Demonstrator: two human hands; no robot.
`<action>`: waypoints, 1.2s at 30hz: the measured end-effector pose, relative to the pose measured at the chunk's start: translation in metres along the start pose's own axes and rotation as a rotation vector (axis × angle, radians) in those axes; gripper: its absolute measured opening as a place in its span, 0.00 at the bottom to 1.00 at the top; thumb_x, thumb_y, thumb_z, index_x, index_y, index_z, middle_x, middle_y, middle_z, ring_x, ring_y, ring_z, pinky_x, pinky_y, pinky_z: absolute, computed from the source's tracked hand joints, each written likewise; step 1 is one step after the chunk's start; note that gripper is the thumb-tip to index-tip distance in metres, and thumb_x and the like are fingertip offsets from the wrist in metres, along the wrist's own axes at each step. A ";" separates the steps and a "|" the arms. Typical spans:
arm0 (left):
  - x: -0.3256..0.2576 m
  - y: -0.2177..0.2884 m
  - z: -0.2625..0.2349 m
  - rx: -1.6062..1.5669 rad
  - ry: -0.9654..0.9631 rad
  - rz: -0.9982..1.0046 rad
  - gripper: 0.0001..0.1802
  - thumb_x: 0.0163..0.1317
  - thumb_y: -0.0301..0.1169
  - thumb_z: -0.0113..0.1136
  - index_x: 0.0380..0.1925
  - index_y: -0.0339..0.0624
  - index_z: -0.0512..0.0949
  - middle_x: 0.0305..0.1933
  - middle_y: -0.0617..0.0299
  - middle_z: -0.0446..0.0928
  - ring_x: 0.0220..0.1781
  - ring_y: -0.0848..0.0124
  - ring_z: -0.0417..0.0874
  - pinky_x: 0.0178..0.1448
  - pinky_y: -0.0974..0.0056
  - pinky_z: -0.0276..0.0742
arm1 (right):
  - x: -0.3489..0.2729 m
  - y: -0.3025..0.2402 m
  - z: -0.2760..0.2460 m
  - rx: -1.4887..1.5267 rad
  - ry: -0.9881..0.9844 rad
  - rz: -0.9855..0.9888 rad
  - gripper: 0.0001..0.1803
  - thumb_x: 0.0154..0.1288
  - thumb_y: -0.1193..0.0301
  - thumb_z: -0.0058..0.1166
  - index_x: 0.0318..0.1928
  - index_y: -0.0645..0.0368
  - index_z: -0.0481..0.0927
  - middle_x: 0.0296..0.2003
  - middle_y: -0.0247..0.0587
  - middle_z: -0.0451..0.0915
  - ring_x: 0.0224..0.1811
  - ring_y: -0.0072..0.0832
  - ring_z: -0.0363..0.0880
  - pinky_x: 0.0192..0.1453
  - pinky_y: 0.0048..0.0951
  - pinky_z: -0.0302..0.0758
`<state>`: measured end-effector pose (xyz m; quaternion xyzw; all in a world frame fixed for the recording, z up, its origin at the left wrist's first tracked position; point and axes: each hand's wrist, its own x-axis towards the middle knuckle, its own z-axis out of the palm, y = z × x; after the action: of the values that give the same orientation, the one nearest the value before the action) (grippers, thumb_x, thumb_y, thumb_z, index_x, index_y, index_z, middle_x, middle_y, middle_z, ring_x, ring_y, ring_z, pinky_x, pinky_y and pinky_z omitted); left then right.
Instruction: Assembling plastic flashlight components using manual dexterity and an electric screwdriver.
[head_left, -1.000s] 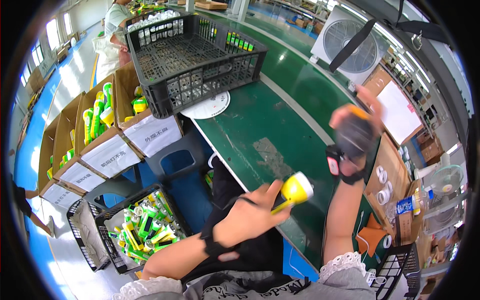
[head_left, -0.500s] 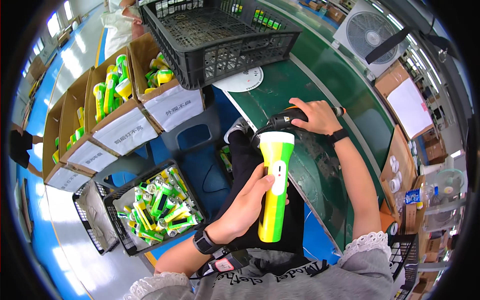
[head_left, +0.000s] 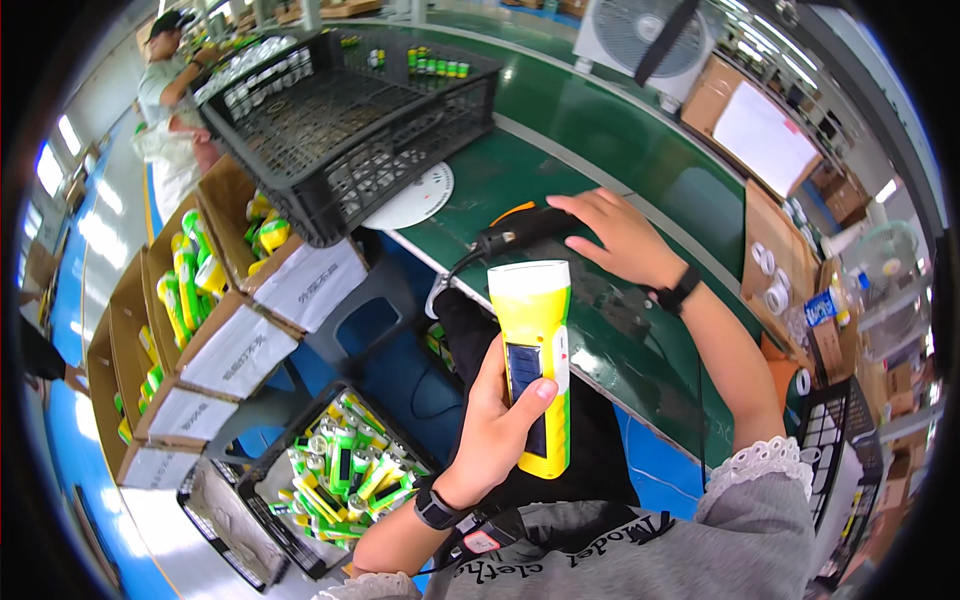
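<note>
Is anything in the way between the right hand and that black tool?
Nothing visible is: the right hand is already at the end of the black tool, though whether it grips it is unclear. The flashlight in the left hand appears lower in the picture, outside that gap.

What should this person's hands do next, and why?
Probably lift the right hand clear of the black corded tool: its fingers are open, and the tool seems to rest on the green table. The left hand already grips the yellow-green flashlight, head up.
</note>
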<state>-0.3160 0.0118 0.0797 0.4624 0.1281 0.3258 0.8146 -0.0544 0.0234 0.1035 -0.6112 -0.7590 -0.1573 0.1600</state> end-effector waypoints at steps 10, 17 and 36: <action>0.038 -0.034 0.066 0.062 -0.174 -0.054 0.36 0.50 0.26 0.63 0.57 0.39 0.54 0.49 0.58 0.69 0.48 0.72 0.73 0.52 0.66 0.70 | -0.134 -0.065 -0.080 0.893 0.106 0.357 0.38 0.47 0.66 0.65 0.58 0.59 0.62 0.46 0.45 0.73 0.36 0.29 0.75 0.42 0.28 0.72; 0.082 -0.079 0.142 0.111 -0.324 -0.108 0.35 0.52 0.20 0.58 0.58 0.41 0.53 0.46 0.60 0.69 0.47 0.72 0.73 0.52 0.66 0.70 | -0.204 -0.038 -0.089 0.604 0.233 0.384 0.46 0.50 0.63 0.62 0.66 0.52 0.51 0.53 0.43 0.68 0.41 0.34 0.74 0.46 0.30 0.72; 0.173 -0.170 0.168 0.174 -0.526 -0.145 0.24 0.65 0.35 0.46 0.59 0.40 0.55 0.53 0.53 0.67 0.56 0.67 0.69 0.58 0.62 0.65 | -0.235 -0.001 -0.069 0.530 0.150 0.838 0.50 0.46 0.68 0.62 0.67 0.46 0.45 0.46 0.43 0.70 0.34 0.36 0.75 0.38 0.34 0.73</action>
<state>-0.0292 -0.0493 0.0438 0.5887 -0.0274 0.1237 0.7984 -0.0048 -0.2132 0.0631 -0.7889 -0.4485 0.0753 0.4132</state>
